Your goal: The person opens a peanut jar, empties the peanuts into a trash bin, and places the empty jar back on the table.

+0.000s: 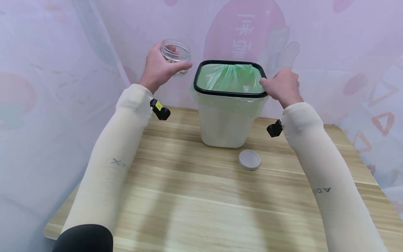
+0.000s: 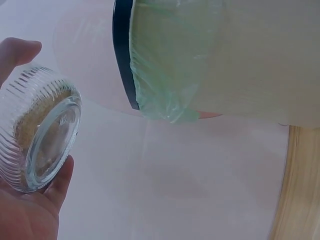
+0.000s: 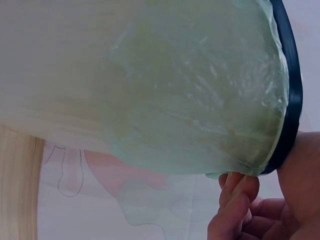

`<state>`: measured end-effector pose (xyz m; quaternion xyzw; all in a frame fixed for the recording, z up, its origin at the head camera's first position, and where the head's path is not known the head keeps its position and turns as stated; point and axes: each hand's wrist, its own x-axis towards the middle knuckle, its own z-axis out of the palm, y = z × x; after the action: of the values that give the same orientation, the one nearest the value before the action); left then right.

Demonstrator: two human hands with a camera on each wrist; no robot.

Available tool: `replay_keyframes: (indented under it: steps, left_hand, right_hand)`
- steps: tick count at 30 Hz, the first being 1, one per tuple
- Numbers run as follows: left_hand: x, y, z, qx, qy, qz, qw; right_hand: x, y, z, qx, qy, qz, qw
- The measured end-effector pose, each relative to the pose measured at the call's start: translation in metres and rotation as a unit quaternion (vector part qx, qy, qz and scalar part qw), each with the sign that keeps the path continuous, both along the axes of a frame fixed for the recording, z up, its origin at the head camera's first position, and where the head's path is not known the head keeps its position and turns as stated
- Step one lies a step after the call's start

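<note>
My left hand (image 1: pixel 160 66) grips a clear ribbed glass jar (image 2: pixel 42 130), lidless, raised to the left of the trash can. Some brownish, grainy stuff shows through the glass near its base in the left wrist view. The white trash can (image 1: pixel 226 122) stands on the table, with a black rim (image 1: pixel 230 93) and a green plastic bag (image 1: pixel 231 75) lining it and folded over the edge. At the right corner of that rim, my right hand (image 1: pixel 283 85) pinches it, thumb on top and curled fingers beneath, against the bag's fold.
A round whitish lid (image 1: pixel 249 159) lies on the wooden table (image 1: pixel 195 203), just in front of the trash can. Behind the table hangs a pale printed curtain (image 1: pixel 176 17), with more of it along the left side.
</note>
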<state>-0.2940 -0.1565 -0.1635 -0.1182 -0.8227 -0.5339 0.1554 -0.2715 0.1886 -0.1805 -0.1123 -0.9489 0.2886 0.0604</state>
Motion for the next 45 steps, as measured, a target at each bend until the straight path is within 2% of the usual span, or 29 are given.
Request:
replay_keyframes:
  steps: [5, 10, 16, 22, 29, 35, 45]
  left_hand:
    - [-0.01, 0.001, 0.001, -0.015, 0.006, 0.009, 0.9998]
    - [-0.014, 0.002, 0.002, -0.04, 0.016, 0.017, 0.9989]
    - [-0.021, 0.011, 0.004, -0.069, 0.027, 0.025, 0.9969]
    - [-0.028, 0.02, 0.004, -0.126, 0.054, 0.035, 0.99]
    - [-0.033, 0.028, 0.006, -0.157, 0.075, 0.033, 0.9842]
    - [-0.034, 0.033, 0.012, -0.215, 0.111, 0.046, 0.9692]
    - [-0.03, 0.043, 0.032, -0.302, 0.137, 0.043, 0.9424]
  right_hand:
    - [0.0, -0.004, 0.001, 0.015, 0.002, -0.006, 1.0]
    - [-0.003, -0.006, 0.001, 0.039, 0.005, -0.002, 0.999]
    - [-0.004, -0.006, 0.001, 0.04, 0.007, -0.005, 0.999]
    - [-0.002, -0.009, 0.002, 0.038, 0.011, -0.006, 0.999]
    - [-0.002, -0.01, 0.001, 0.039, 0.011, -0.004, 0.999]
    - [-0.001, -0.012, 0.0, 0.041, 0.011, -0.002, 0.999]
    - [-0.002, -0.013, 0.0, 0.05, 0.017, -0.001, 0.999]
